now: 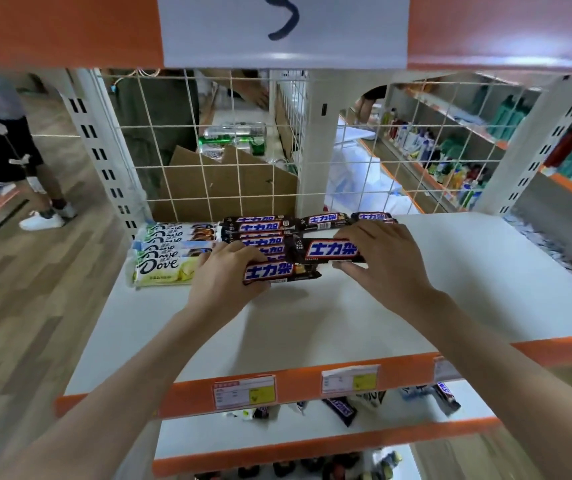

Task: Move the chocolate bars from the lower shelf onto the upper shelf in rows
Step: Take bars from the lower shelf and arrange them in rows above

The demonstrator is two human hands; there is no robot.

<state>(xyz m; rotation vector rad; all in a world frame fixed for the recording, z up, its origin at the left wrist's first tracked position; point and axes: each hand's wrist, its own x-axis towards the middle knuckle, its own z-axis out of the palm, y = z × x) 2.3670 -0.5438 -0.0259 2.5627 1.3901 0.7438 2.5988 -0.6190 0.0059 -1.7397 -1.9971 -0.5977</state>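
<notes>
The upper shelf [312, 327], a broad white board with an orange front lip, fills the middle of the view. Behind it, at twelve o'clock, stands a white wire grid [208, 150] with a cardboard box [229, 188] showing through.

The lower shelf [277, 434] runs beneath at six o'clock, and a few loose chocolate bars [341, 410] lie scattered on it in dark wrappers, partly hidden by the orange lip with its price tags [243, 394].

At the back left of the upper shelf, about ten o'clock from the hands, a row of pale Dove bars [163, 268] lies side by side. Just to their right is a row of dark bars [260, 233] with blue and white lettering, touching one another. Two more dark bars [326, 220] lie end to end along the back edge at twelve o'clock.

The left hand [222, 282] is curled around the left end of the nearest dark bar [277, 273], thumb below and fingers over the top, holding it at the front of that row. The right hand [384, 261] grips the right end of a second bar [333, 250] (thumb at the near edge, fingers spread over the far side), which sits at two o'clock from the first, their ends overlapping.

At nine o'clock a person [7, 147] in dark clothes stands on the wooden floor [35, 323].
</notes>
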